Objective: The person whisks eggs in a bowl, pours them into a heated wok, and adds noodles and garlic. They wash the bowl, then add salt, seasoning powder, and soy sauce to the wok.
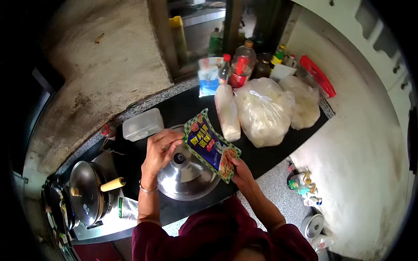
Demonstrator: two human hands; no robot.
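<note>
A blue seasoning packet [204, 141] with a green checked border and yellow lettering is stretched between my two hands, above a shiny metal lid [187, 185] with a black knob. My left hand [162, 150] pinches the packet's left edge near the top. At its lower right corner, by the printed food picture, my right hand [242, 171] grips it with the thumb on the front. Whether the packet is torn open cannot be made out. Below the lid, any pan is hidden.
Left on the stove sits a lidded wok [85, 193] with a wooden handle. Behind my left hand is a translucent plastic box [143, 124]. Filled plastic bags [263, 113], a blue-and-white packet [209, 80] and several bottles [242, 65] crowd the counter's back right.
</note>
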